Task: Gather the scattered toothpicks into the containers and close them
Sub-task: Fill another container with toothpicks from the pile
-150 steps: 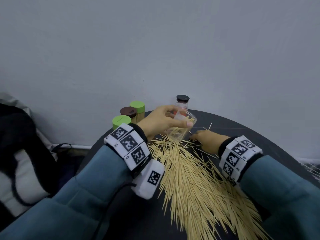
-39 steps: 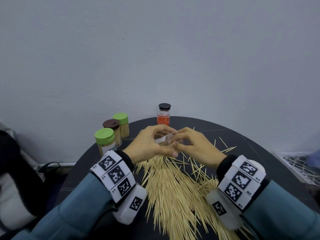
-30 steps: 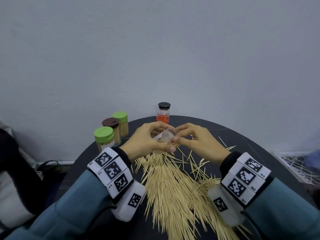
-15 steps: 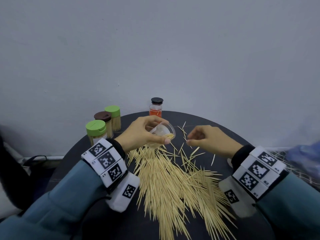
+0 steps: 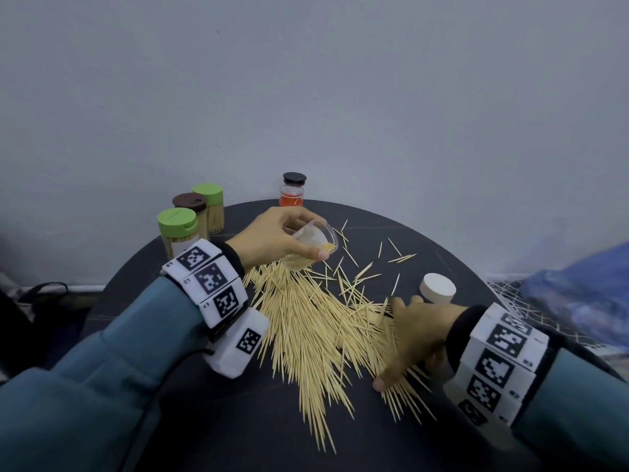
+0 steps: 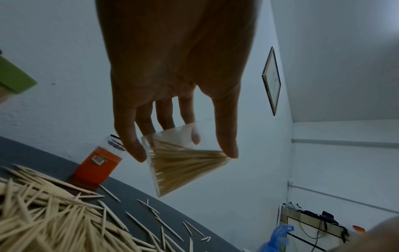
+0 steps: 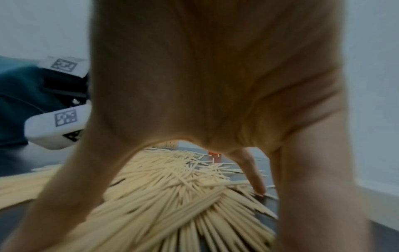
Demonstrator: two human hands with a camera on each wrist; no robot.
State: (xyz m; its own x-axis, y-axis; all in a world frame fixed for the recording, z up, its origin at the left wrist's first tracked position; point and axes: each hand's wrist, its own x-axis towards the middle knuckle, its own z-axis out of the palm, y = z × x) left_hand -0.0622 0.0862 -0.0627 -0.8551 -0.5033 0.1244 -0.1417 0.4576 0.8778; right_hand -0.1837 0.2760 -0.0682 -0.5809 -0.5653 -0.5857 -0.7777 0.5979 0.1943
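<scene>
Right now the left hand [image 5: 272,238] is holding a clear jar [image 5: 311,243] tilted, its grip curling round the wall with the mouth pointing away from the palm, toward the right and far side. A small bundle of toothpicks is lying inside the jar, long axes running along the jar's own axis, as the left wrist view is showing.

The right hand [image 5: 413,338] is resting spread and flat on the pile [image 5: 316,332], its grip wide, fingers and thumb straddling the sticks and not visibly closing on any yet. The pile is lying on the desk [image 5: 218,424] between the two hands, most sticks fanning from just under the left grip toward the person; stray ones are lying crosswise beyond the right fingertips. A white cap [image 5: 437,288] is sitting just beyond the right hand.

The sticks are light, stiff and thin, likely rolling and slipping apart if pinched singly, and snapping if bent. Taking a bunch across its middle, with the sticks lined up, looks the safest hold. The bundle would then need turning end-on to the jar's mouth.

Four closed jars [image 5: 192,216] are standing beyond the left hand.
</scene>
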